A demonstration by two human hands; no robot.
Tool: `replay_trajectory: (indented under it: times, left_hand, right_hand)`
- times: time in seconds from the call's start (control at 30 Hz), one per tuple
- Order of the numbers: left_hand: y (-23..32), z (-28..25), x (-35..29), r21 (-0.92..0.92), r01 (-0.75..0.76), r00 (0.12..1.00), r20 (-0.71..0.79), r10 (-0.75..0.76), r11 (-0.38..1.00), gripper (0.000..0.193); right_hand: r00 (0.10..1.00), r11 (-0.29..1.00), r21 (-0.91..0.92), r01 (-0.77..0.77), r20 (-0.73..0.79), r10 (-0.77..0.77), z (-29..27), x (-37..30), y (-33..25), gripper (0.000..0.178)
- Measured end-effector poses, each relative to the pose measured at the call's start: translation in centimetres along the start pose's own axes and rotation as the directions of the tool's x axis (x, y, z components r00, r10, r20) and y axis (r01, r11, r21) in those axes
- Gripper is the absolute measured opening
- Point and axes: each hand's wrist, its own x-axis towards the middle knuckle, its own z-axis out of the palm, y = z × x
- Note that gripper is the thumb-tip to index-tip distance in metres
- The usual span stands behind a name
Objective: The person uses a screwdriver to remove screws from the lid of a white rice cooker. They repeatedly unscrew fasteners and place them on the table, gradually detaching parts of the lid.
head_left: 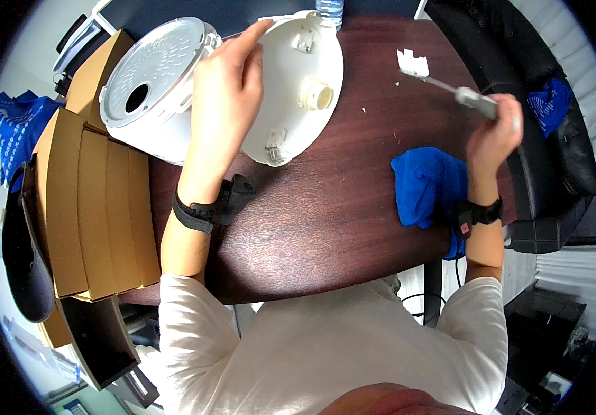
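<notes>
A white rice cooker (151,83), with a dimpled lid and a dark round hole in it, stands at the far left of the table. Beside it a round white plastic cover (291,90) leans with its inner side toward me, showing a cream-coloured round fitting. My left hand (228,83) lies over the cover's left edge, index finger stretched along it; the other fingertips are partly hidden. On the right, my right hand (497,133) grips a screwdriver (476,102), slightly blurred. Its shaft points toward a small white plastic piece (413,63) on the table.
A blue cloth (419,187) is bunched near my right wrist. Cardboard boxes (97,207) line the left side. A water bottle (330,12) stands at the far edge. Small crumbs dot the dark wooden table (298,228). A black leather chair (547,149) is at the right.
</notes>
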Motion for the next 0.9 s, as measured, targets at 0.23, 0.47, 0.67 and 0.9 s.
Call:
replay_trajectory:
  times: [0.23, 0.47, 0.67, 0.9]
  left_hand:
    - [-0.5, 0.3, 0.1, 0.025, -0.057, 0.997, -0.043, 0.058, 0.998, 0.030]
    - [-0.5, 0.1, 0.1, 0.013, -0.046, 0.998, -0.043, 0.046, 0.999, 0.029]
    - [-0.3, 0.1, 0.1, 0.015, -0.059, 0.997, -0.043, 0.059, 0.998, 0.029]
    - [-0.6, 0.2, 0.0, 0.029, -0.067, 0.997, -0.043, 0.068, 0.997, 0.030]
  right_hand:
    - [0.755, 0.687, -0.329, 0.648, 0.393, -0.525, 2.0, 3.8, -6.8, 0.006]
    - [0.485, 0.742, -0.447, 0.500, 0.854, 0.188, 7.4, -0.7, -1.0, 0.017]
    - [0.261, 0.619, -0.511, 0.596, 0.852, 0.453, 8.3, -2.3, 5.0, 0.023]
    - [0.250, 0.608, -0.512, 0.607, 0.849, 0.464, 9.4, -2.9, 6.4, 0.023]
